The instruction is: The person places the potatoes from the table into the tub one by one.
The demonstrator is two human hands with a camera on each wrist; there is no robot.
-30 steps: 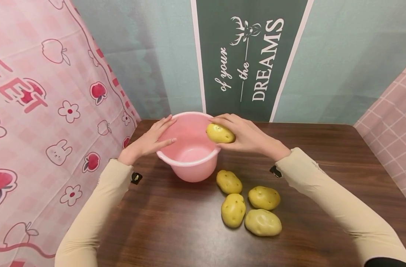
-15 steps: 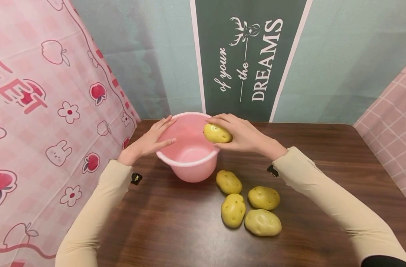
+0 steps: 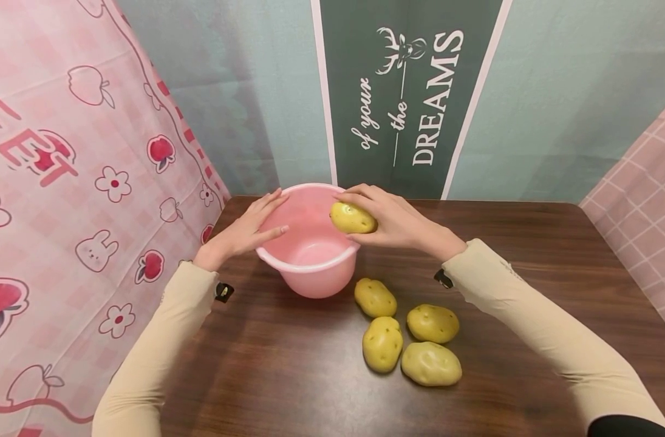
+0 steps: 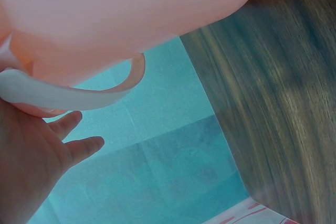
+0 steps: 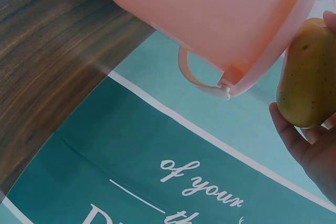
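Observation:
A pink plastic bucket stands upright near the table's back edge. My left hand rests over its left rim, fingers stretched out; the left wrist view shows two fingers beside the pale handle. At the right rim my right hand grips a yellow potato between thumb and fingers, and the potato overlaps the bucket's opening. In the right wrist view that potato is seen close beside the rim. The visible part of the bucket's inside holds nothing.
Several more potatoes lie in a group in front of the bucket, right of it: one nearest the bucket, a paler one at the front. The wooden table ends at a wall cloth behind; a pink patterned cloth hangs left.
My right hand has moved slightly left with the potato, bringing it further over the bucket's opening. The left hand, bucket and loose potatoes have stayed in place.

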